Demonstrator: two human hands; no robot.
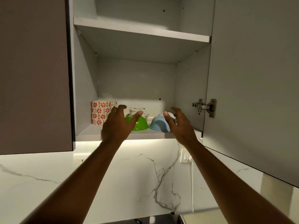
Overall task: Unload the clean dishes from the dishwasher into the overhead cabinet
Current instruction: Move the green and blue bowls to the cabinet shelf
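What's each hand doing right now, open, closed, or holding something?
Left hand: open, fingers spread, holding nothing, in front of the upside-down green plastic bowl.
Right hand: open, fingers loosely curved, holding nothing, beside the upside-down light blue bowl.

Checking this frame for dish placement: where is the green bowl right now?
In the head view the green bowl sits upside down on the cabinet's bottom shelf, left of the blue bowl, partly behind the left hand.

Both arms raised; left grip (120, 122), right grip (177, 123) spread, empty.
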